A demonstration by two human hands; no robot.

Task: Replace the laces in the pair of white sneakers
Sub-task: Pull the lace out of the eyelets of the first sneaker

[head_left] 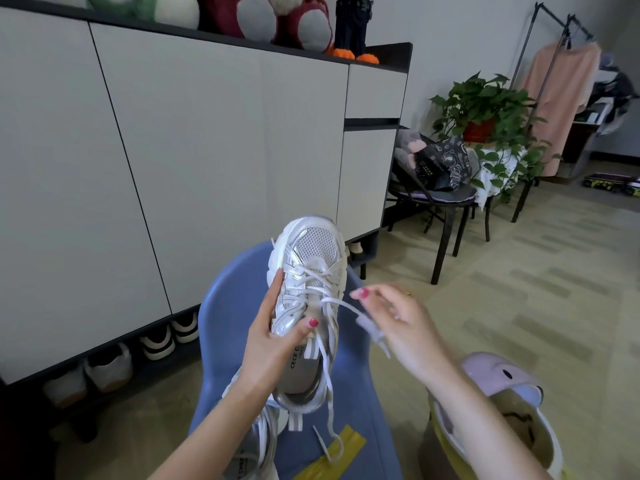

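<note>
My left hand [277, 336] grips a white sneaker [313, 268] by its left side, toe pointing away, thumb pressed on the upper near the tongue. A white lace [329, 386] is threaded loosely through the upper eyelets, and one end hangs down past the heel. My right hand [398, 320] is just right of the shoe, blurred, and pinches the other lace end, which runs taut from the eyelets to its fingers. The second white sneaker [258, 441] lies under my left forearm on the blue chair seat.
A blue plastic chair [360, 403] is under the shoes, with a yellow packet [332, 455] on its seat. A lilac and yellow bag [512, 403] sits at lower right. A white cabinet [173, 168] with shoes beneath is to the left. A black chair [446, 216] and a plant stand behind.
</note>
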